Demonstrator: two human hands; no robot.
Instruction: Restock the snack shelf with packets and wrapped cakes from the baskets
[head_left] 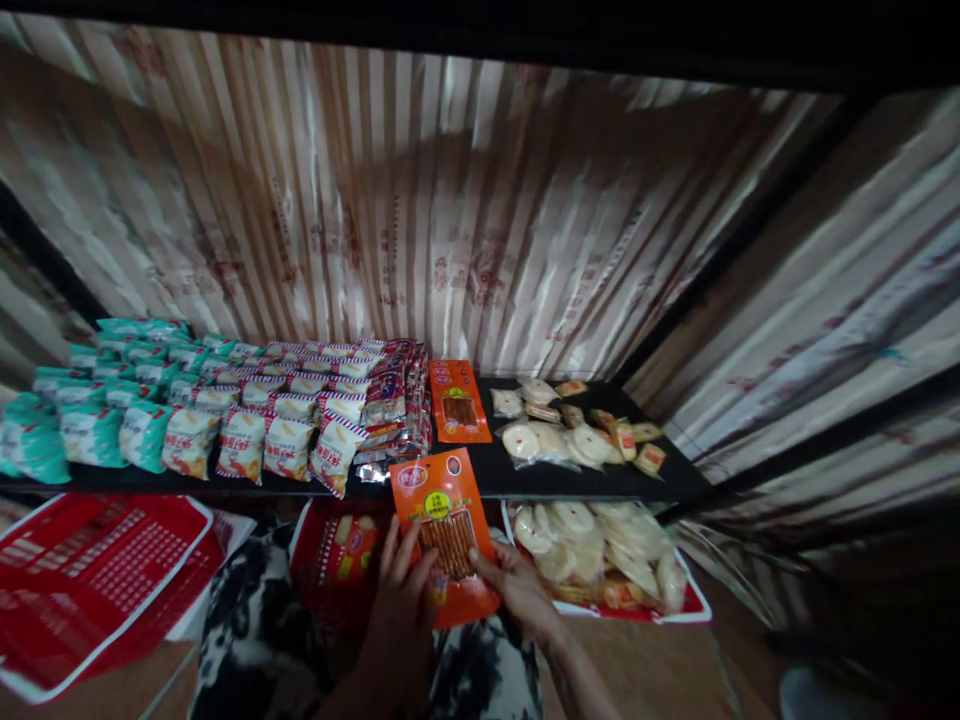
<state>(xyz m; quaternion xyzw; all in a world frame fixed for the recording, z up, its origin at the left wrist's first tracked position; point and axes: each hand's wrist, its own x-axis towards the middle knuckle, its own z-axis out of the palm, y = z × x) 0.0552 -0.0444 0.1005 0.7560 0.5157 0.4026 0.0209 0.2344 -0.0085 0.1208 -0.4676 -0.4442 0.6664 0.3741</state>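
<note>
An orange snack packet (448,545) with brown sticks showing through its window is held tilted above my lap, in front of the shelf. My right hand (517,590) grips its lower right edge, with the thumb on the front. My left hand (405,575) is closed on its lower left side, fingers over the edge. A like orange packet (460,402) lies flat on the black shelf (517,482) just behind. To its left stands a stack of dark red shiny packets (395,400).
Rows of white snack bags (289,440) and teal snack bags (90,432) fill the shelf's left side. Round wrapped crackers (547,440) lie on its right. Below are a red bag (112,570), a box of red packets (349,550) and a tray of crackers (697,605).
</note>
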